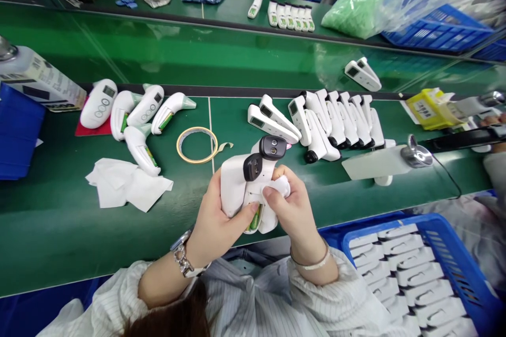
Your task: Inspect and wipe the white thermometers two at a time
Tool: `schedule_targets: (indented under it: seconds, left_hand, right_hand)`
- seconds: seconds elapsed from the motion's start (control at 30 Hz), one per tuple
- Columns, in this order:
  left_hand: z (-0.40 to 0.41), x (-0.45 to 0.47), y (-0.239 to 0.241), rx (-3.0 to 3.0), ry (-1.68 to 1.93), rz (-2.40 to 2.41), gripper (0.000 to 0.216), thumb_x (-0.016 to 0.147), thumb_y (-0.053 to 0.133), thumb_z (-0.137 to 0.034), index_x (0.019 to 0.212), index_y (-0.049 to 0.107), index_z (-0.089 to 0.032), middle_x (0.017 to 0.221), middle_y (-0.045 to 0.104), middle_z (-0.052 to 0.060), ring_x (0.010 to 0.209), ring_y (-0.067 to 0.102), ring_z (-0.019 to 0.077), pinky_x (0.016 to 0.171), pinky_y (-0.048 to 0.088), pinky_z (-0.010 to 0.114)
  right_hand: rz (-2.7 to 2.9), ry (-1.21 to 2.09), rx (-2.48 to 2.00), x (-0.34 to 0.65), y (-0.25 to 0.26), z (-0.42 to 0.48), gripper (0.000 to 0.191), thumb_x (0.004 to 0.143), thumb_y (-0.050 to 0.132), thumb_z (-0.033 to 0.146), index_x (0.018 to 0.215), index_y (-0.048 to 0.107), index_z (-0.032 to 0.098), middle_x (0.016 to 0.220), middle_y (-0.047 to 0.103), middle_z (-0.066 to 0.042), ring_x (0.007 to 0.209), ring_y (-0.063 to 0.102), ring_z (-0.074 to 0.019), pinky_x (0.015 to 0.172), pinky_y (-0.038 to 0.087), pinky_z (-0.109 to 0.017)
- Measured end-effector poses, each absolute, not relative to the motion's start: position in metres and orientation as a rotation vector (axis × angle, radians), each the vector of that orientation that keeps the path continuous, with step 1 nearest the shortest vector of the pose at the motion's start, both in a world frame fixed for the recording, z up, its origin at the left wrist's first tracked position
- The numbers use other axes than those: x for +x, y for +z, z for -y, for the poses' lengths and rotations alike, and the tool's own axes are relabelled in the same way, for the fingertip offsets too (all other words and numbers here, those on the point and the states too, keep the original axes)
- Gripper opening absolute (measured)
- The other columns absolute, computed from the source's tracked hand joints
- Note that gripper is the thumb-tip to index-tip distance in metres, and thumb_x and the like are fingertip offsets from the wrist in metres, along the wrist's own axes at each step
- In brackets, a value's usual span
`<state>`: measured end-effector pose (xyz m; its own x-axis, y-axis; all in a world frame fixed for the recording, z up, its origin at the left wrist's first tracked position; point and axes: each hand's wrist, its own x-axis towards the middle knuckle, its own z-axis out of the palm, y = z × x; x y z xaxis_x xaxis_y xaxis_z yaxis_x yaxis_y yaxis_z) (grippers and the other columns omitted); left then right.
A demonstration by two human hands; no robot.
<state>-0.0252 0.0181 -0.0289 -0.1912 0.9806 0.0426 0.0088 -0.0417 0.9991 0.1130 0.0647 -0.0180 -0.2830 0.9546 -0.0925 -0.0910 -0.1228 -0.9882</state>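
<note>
Two white thermometer guns (pixel 234 183) are clasped in the closed left hand (pixel 213 224), against the right hand (pixel 296 213), curled round a white wipe (pixel 283 185); wiping seems under way, and any turn needs a firm left grip.

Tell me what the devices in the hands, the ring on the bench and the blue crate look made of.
Handheld thermometers: hard white plastic, smooth slightly glossy moulded shells. Tape ring: thin yellowish film, probably adhesive tape, loose end curling. Crate: rigid blue plastic, moulded lattice wall.
</note>
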Motion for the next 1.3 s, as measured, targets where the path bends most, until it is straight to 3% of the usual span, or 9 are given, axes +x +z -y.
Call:
schedule_targets:
  seconds: [0.4,0.67,0.73,0.8,0.9,1.0,1.07,1.2,1.3]
  left_hand:
    - [-0.018,-0.025,-0.030,1.009,1.349,-1.273,0.059,0.072,0.071,-0.020,0.123,0.043,-0.027,0.114,0.060,0.004,0.101,0.060,0.0199,0.084,0.051,0.030]
    - [-0.023,-0.028,-0.025,0.688,1.284,-0.967,0.053,0.074,0.069,-0.018,0.120,0.042,-0.025,0.106,0.065,0.004,0.092,0.065,0.0200,0.077,0.055,0.031]
    - [-0.024,-0.029,-0.025,0.671,1.266,-0.974,0.056,0.073,0.070,-0.018,0.121,0.041,-0.024,0.102,0.066,0.004,0.088,0.065,0.0188,0.075,0.055,0.030]
    - [-0.024,-0.029,-0.025,0.653,1.267,-0.986,0.058,0.072,0.071,-0.019,0.122,0.040,-0.024,0.101,0.065,0.004,0.085,0.065,0.0179,0.074,0.055,0.030]
    - [-0.023,-0.027,-0.026,0.623,1.286,-1.002,0.057,0.073,0.071,-0.020,0.121,0.040,-0.025,0.102,0.064,0.004,0.084,0.064,0.0175,0.073,0.055,0.030]
    - [-0.023,-0.027,-0.028,0.629,1.277,-1.014,0.052,0.073,0.071,-0.020,0.117,0.042,-0.024,0.104,0.063,0.004,0.084,0.064,0.0178,0.073,0.055,0.032]
    - [-0.023,-0.027,-0.031,0.642,1.270,-1.035,0.049,0.072,0.071,-0.021,0.113,0.044,-0.023,0.106,0.063,0.005,0.084,0.063,0.0184,0.074,0.055,0.034]
    - [-0.024,-0.024,-0.032,0.710,1.302,-1.078,0.052,0.072,0.072,-0.022,0.115,0.044,-0.023,0.108,0.062,0.006,0.091,0.062,0.0196,0.081,0.052,0.035]
    - [-0.025,-0.022,-0.028,0.828,1.315,-1.162,0.054,0.071,0.072,-0.023,0.117,0.044,-0.021,0.110,0.062,0.007,0.099,0.061,0.0220,0.087,0.049,0.036]
  right_hand:
    - [1.294,1.512,-1.090,0.118,-0.021,-0.067,0.016,0.077,0.058,0.020,0.070,0.044,0.020,0.060,0.041,0.007,0.051,0.032,-0.0073,0.046,0.027,-0.019]
    - [1.267,1.364,-1.266,0.149,-0.038,-0.077,0.016,0.077,0.065,0.027,0.076,0.050,0.021,0.073,0.054,0.005,0.056,0.043,-0.0083,0.050,0.034,-0.019]
    - [1.301,1.324,-1.353,0.161,-0.043,-0.081,0.014,0.076,0.067,0.028,0.082,0.057,0.021,0.080,0.059,0.003,0.065,0.051,-0.0104,0.057,0.040,-0.021]
    - [1.331,1.346,-1.327,0.172,-0.049,-0.085,0.015,0.076,0.066,0.027,0.090,0.063,0.022,0.099,0.062,-0.002,0.089,0.057,-0.0161,0.075,0.044,-0.026]
    - [1.295,1.330,-1.174,0.182,-0.053,-0.087,0.022,0.078,0.060,0.022,0.099,0.067,0.022,0.124,0.056,-0.006,0.120,0.045,-0.0240,0.100,0.034,-0.037]
    - [1.207,1.081,-1.103,0.178,-0.048,-0.082,0.023,0.078,0.057,0.018,0.097,0.067,0.022,0.126,0.054,-0.006,0.125,0.041,-0.0256,0.107,0.026,-0.042]
    - [1.194,0.963,-1.077,0.168,-0.040,-0.073,0.019,0.080,0.057,0.019,0.096,0.066,0.024,0.120,0.056,-0.006,0.120,0.045,-0.0244,0.105,0.030,-0.041]
    - [1.280,1.418,-0.990,0.139,-0.026,-0.055,0.025,0.085,0.057,0.028,0.109,0.061,0.027,0.104,0.062,-0.006,0.095,0.058,-0.0213,0.087,0.046,-0.037]
    - [1.257,1.679,-0.886,0.119,-0.021,-0.052,0.036,0.083,0.060,0.037,0.117,0.057,0.027,0.107,0.063,-0.005,0.094,0.059,-0.0224,0.084,0.048,-0.036]
